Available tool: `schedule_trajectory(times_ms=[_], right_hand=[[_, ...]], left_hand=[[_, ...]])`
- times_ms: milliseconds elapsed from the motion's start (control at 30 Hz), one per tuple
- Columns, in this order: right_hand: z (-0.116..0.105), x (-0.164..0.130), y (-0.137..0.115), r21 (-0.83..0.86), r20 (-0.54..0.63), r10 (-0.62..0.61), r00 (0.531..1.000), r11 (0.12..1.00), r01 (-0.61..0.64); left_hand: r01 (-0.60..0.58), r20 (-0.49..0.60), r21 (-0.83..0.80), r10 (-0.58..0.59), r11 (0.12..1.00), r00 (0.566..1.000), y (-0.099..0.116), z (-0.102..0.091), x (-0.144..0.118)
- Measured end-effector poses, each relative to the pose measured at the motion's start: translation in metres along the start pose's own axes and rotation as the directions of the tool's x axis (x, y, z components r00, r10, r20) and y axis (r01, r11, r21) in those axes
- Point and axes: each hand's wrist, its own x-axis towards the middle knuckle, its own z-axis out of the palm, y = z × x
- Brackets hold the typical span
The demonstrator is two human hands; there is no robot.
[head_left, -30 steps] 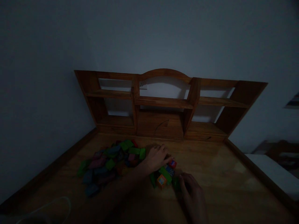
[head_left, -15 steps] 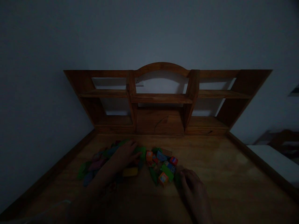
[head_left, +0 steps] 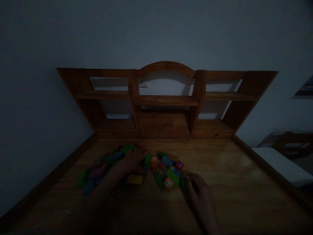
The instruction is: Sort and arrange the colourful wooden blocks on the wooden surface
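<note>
In the dim head view, my left hand (head_left: 134, 160) reaches over the left pile of toy blocks, fingers apart and bent down onto it. A green block (head_left: 147, 160) is by its fingertips, and a yellow block (head_left: 135, 179) lies below the palm. My right hand (head_left: 199, 187) rests on the table with curled fingers, thumb and forefinger pinched at the edge of a dark green block (head_left: 184, 185). Left of it sit an orange printed block (head_left: 168, 183), a green block with a checkered piece (head_left: 174, 176) and a red block (head_left: 179, 164). Darkness blurs the fingertips.
A wooden shelf unit (head_left: 166, 100) stands along the back of the wooden table (head_left: 220, 166). More blocks, among them a pink one (head_left: 97, 171), spread left. A pale cable (head_left: 58, 213) lies at the lower left. A white surface (head_left: 271, 160) stands beyond the right edge.
The whole view has shifted slightly, so everything appears a little further left and up. Both hands stay at nearly the same places among the blocks.
</note>
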Motion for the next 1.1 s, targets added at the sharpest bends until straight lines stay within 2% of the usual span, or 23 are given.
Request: schedule_trajectory(times_ms=[200, 300, 467, 633, 800, 967, 1100], right_hand=[[0.0, 0.001, 0.0, 0.0, 0.007, -0.012, 1.0, 1.0, 0.012], [0.0, 0.001, 0.0, -0.011, -0.012, -0.014, 1.0, 1.0, 0.014], [-0.001, 0.0, 0.0, 0.0, 0.009, -0.017, 1.0, 1.0, 0.017], [-0.002, 0.0, -0.003, 0.003, 0.019, -0.003, 1.0, 1.0, 0.003], [-0.001, 0.001, -0.002, 0.008, 0.012, -0.007, 1.0, 1.0, 0.007], [0.0, 0.0, 0.001, 0.017, 0.007, -0.016, 1.0, 1.0, 0.015], [0.001, 0.0, 0.001, 0.01, -0.005, -0.023, 1.0, 1.0, 0.023]], left_hand=[[0.075, -0.029, -0.033, -0.076, 0.997, 0.997, 0.002, 0.009, 0.017], [0.072, -0.038, -0.067, -0.074, 0.995, 0.997, 0.004, 0.013, 0.02], [0.019, -0.09, -0.148, -0.033, 0.989, 0.995, 0.007, 0.022, 0.02], [-0.139, -0.165, -0.262, 0.098, 0.955, 0.981, 0.008, 0.033, 0.026], [-0.236, -0.215, -0.335, 0.17, 0.912, 0.962, 0.013, 0.036, 0.032], [-0.242, -0.236, -0.357, 0.163, 0.902, 0.958, 0.023, 0.032, 0.033], [-0.211, -0.25, -0.364, 0.123, 0.907, 0.96, 0.029, 0.035, 0.029]])
